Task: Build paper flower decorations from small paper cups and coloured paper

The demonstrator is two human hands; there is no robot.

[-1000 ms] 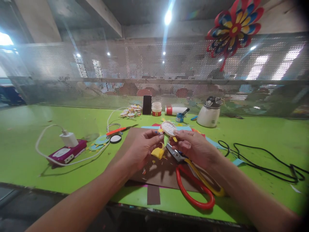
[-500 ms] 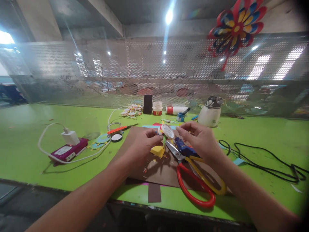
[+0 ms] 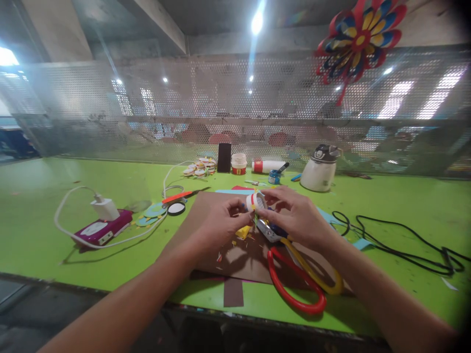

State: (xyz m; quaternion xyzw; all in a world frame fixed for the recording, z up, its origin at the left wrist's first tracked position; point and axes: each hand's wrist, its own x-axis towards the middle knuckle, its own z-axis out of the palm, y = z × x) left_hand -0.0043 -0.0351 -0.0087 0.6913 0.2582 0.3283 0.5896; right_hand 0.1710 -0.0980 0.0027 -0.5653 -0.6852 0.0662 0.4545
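Note:
A small round white piece with a red stripe and yellow bits on its rim is held up over the brown board. My left hand pinches it from the left, fingers closed. From the right, my right hand grips its edge between thumb and fingers. Scissors with one red and one yellow handle lie below my right hand, blades pointing up-left. Under the held piece is a yellow folded scrap, partly covered by my left hand. A dark blue object behind the scissors is mostly hidden.
Left on the green table are a purple power strip with a white charger and an orange-handled knife. Behind stand a phone, a paper cup, a blue jar and a kettle. A black cable lies right.
My right hand has moved left and now grips the round piece, which it was apart from before. The piece has turned so that more of its striped side shows.

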